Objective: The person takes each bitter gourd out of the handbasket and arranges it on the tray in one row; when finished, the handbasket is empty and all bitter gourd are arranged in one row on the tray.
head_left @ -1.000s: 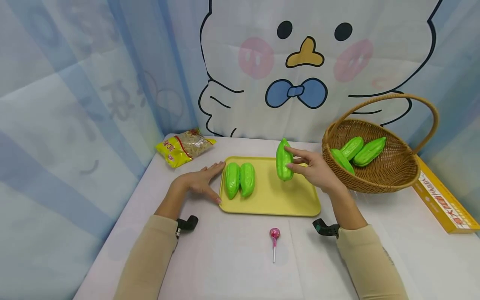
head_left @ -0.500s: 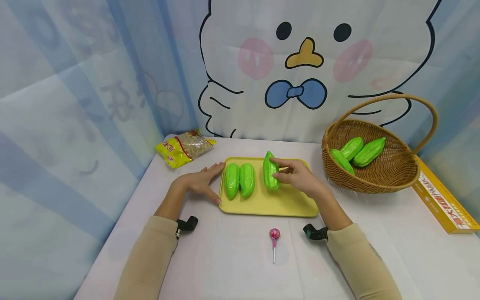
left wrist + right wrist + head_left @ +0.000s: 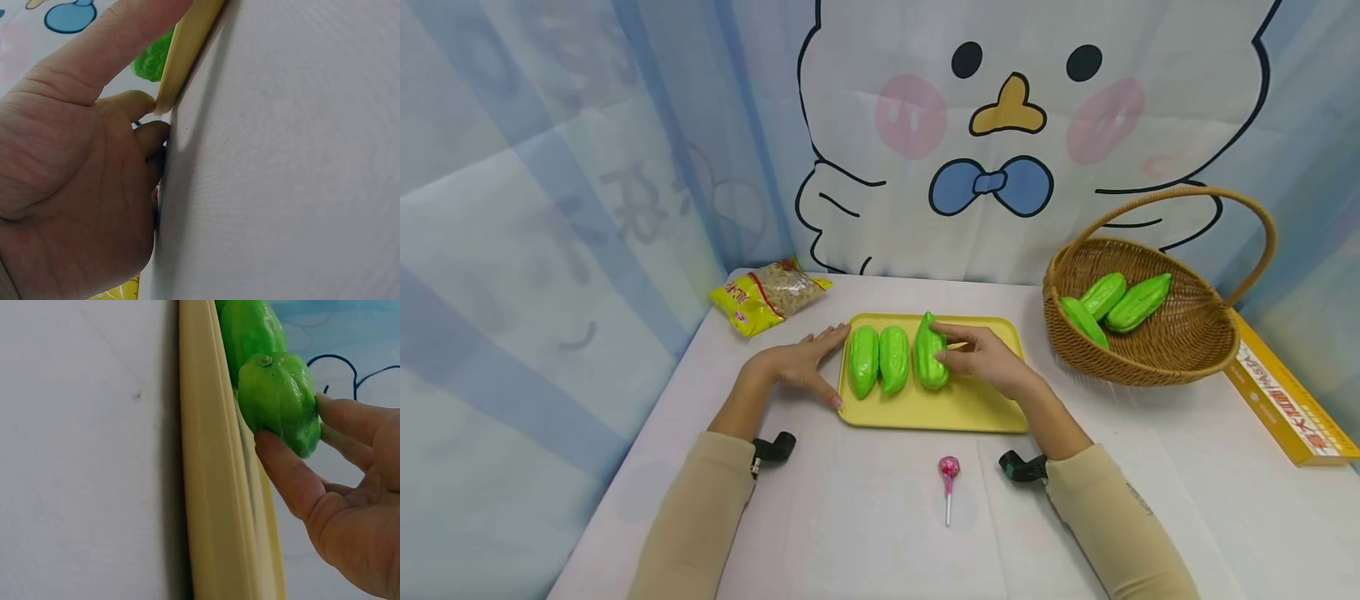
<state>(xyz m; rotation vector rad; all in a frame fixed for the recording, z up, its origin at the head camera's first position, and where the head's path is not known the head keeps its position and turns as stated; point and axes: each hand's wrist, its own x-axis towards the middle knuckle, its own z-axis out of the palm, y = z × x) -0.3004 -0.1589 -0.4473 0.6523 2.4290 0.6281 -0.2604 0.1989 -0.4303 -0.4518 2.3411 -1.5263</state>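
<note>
A glossy, ridged green toy bitter melon point(image 3: 931, 354) is pinched between the thumb and fingers of my right hand point(image 3: 981, 360). It is low at the yellow tray point(image 3: 970, 408); whether it touches the tray is hard to tell. Two more bitter melons, the left one point(image 3: 864, 362) and its neighbour point(image 3: 894, 360), lie side by side in the tray's left part. My left hand point(image 3: 801, 367) is spread at the tray's left edge, thumb and fingertips against the rim. In the right wrist view, the thumb and fingers press on opposite sides of the held bitter melon point(image 3: 278, 400).
At right stands a wicker basket point(image 3: 1157, 367) with a tall handle, holding several bitter melons point(image 3: 1140, 303). A yellow box point(image 3: 1292, 400) lies beside it. A yellow snack bag point(image 3: 771, 294) sits at the back left, and a pink lollipop point(image 3: 950, 468) lies in front of the tray.
My right hand has carried the bitter melon left and down, closer to the two in the tray. The left hand has stayed in place.
</note>
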